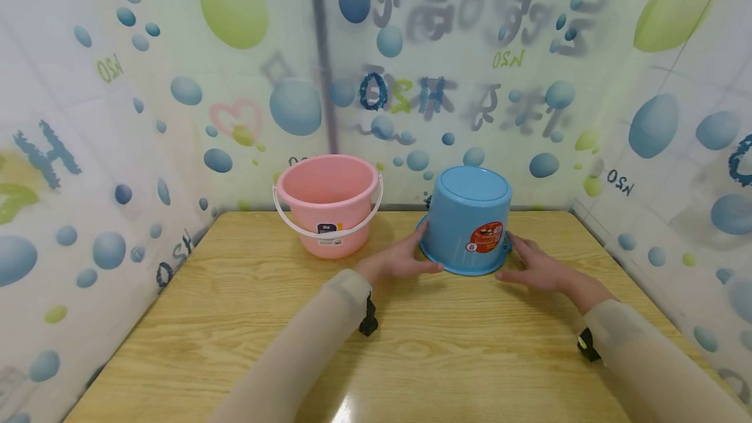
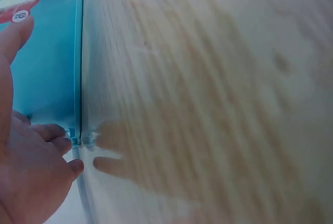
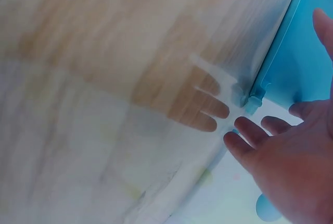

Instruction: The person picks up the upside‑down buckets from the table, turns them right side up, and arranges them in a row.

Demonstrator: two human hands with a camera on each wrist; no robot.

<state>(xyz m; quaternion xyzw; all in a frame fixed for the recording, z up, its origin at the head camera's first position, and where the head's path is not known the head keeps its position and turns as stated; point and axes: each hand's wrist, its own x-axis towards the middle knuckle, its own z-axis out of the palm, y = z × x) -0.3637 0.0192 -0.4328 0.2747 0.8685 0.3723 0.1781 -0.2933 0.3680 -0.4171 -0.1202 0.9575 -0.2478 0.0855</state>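
Observation:
A blue bucket (image 1: pixel 449 227) stands upside down on the wooden table, its base up and its rim down on the tabletop. A round red label (image 1: pixel 487 237) marks its front. My left hand (image 1: pixel 402 258) is at the bucket's left side, thumb near the front of the rim and fingers reaching along the side. On the other side my right hand (image 1: pixel 536 267) has its fingers spread beside the wall. The right wrist view shows those fingertips close to the handle lug (image 3: pixel 254 102) at the rim. Neither hand curls round the bucket.
Left of the blue bucket, a pink bucket (image 1: pixel 302 219) sits upright with its white handle (image 1: pixel 346 232) hanging across the front. The wooden table (image 1: pixel 423 358) meets curtains (image 1: pixel 247 116) printed with bubbles at the back and both sides.

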